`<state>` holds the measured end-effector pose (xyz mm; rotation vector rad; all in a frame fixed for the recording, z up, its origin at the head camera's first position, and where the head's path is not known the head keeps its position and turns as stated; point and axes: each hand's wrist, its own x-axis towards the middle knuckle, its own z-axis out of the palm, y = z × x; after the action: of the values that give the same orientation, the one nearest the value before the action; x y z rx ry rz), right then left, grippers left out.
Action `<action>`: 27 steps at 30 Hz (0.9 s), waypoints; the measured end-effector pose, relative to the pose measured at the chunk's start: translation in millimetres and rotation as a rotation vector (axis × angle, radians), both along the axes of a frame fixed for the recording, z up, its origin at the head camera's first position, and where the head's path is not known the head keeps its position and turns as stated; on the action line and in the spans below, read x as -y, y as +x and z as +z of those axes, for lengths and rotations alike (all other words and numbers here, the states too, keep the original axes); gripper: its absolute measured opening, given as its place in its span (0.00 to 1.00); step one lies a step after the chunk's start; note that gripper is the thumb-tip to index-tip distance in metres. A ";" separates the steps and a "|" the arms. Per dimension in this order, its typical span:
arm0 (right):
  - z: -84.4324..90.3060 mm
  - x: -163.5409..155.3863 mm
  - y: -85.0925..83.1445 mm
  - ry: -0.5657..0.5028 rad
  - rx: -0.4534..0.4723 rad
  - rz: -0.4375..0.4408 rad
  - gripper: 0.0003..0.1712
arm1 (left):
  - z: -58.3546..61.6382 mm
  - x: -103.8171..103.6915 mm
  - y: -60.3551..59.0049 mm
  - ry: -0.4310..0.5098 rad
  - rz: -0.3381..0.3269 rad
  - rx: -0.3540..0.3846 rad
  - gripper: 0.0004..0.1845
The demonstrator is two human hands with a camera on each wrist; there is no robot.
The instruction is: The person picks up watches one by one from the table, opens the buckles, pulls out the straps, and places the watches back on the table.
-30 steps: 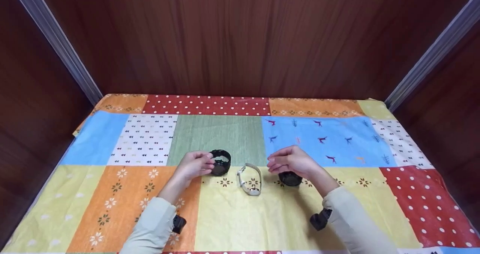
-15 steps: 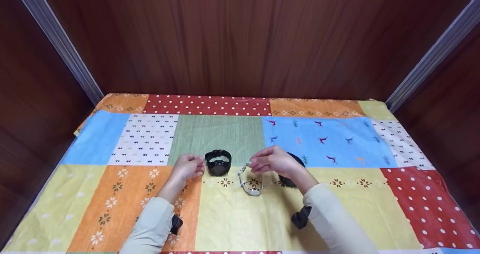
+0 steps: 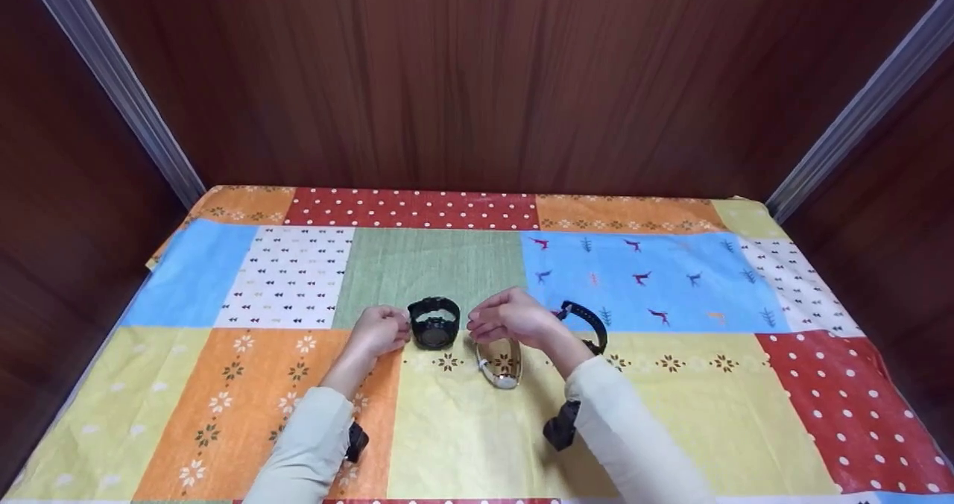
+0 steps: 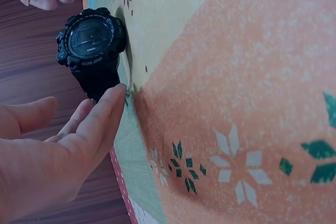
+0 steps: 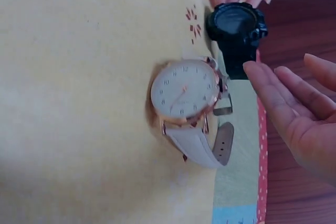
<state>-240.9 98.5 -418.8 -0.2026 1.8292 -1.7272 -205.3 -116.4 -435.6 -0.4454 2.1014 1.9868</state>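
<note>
A black sport watch (image 3: 435, 334) stands with its band looped at the middle of the cloth, its dial toward the person. My left hand (image 3: 378, 331) is just left of it; in the left wrist view its extended fingertips reach the strap, though contact is unclear. My right hand (image 3: 513, 319) hovers right of the same watch, fingers extended and holding nothing. Below that hand lies a white-strapped watch (image 5: 184, 92) with a rose-gold case, its band curved and unbuckled. Another black-strapped watch (image 3: 594, 323) is at the right, partly hidden by my right forearm.
A patchwork tablecloth (image 3: 462, 437) covers the table. Dark wood-grain panels (image 3: 477, 79) rise behind and at both sides, joined by metal corner strips (image 3: 112, 79). A black wrist camera (image 3: 563, 426) sits under the right sleeve.
My right hand has moved left from the right-hand black watch, passing over the white-strapped watch toward the middle black one. My left hand has drawn slightly left, uncovering more of that watch.
</note>
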 end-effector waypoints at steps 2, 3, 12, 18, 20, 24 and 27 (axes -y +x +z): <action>-1.2 3.1 -0.2 0.008 0.003 -0.005 0.18 | -0.9 -1.1 -1.2 0.010 0.002 0.002 0.12; -2.0 4.4 -0.2 0.012 0.004 -0.007 0.18 | -1.3 -1.6 -1.7 0.013 0.005 0.003 0.12; -11.3 13.5 1.6 0.019 0.024 -0.025 0.15 | -4.0 -3.6 -3.6 0.028 0.018 0.003 0.10; -11.2 15.5 3.3 0.001 0.039 -0.034 0.15 | -2.9 -3.9 -4.3 0.015 0.010 0.004 0.12; -11.0 15.4 3.5 -0.003 0.046 -0.033 0.15 | -2.6 -3.9 -4.5 0.008 0.005 0.001 0.13; -11.5 15.2 3.5 -0.008 0.046 -0.030 0.15 | -3.0 -3.8 -4.2 -0.006 -0.002 -0.006 0.14; -12.2 14.9 3.3 -0.012 0.058 -0.036 0.16 | -3.3 -4.4 -3.3 -0.014 0.000 -0.007 0.14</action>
<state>-237.6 83.6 -431.0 -0.1239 1.7913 -1.7509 -208.6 -112.0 -438.9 -0.4411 2.1204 1.9783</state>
